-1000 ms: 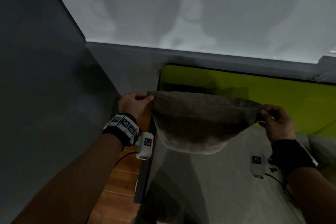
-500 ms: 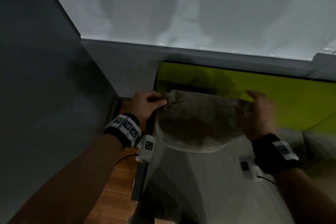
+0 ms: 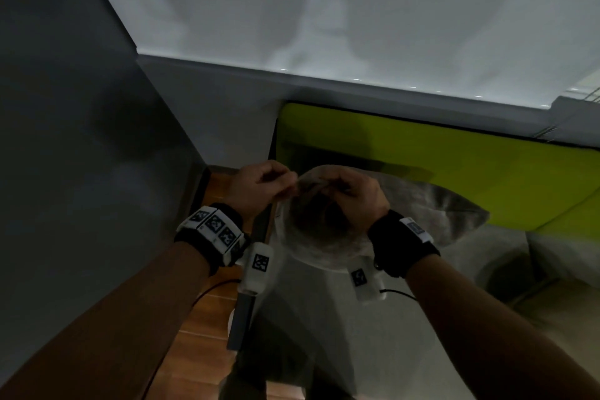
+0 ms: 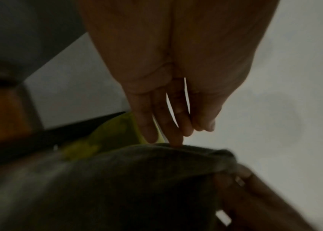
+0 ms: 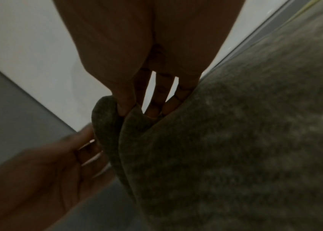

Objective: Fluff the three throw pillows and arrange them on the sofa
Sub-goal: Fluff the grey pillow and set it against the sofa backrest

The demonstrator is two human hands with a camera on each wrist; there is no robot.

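A grey-brown throw pillow (image 3: pixel 438 214) hangs over the left end of the sofa, in front of its lime-green back cushion (image 3: pixel 470 169). My right hand (image 3: pixel 350 195) pinches a fold at the pillow's upper left corner between thumb and fingers; the right wrist view shows the fabric (image 5: pixel 235 140) bunched round the fingertips (image 5: pixel 123 109). My left hand (image 3: pixel 259 185) sits just left of it. Its fingers hang nearly straight, tips (image 4: pixel 176 140) touching the pillow's top edge (image 4: pixel 117 179), and its palm (image 5: pixel 58 156) faces the corner. The other pillows are not clearly seen.
The sofa's grey seat (image 3: pixel 357 334) lies below the pillow, and a pale grey shape (image 3: pixel 568 253) rests at its right. A dark sofa frame edge (image 3: pixel 243 318) borders a strip of wooden floor (image 3: pixel 207 318). A grey wall (image 3: pixel 81 140) stands close on the left.
My right hand left the pillow's right corner and slid left along the top edge to beside my left hand. The pillow's right corner now droops free and the left hand's grip has loosened.
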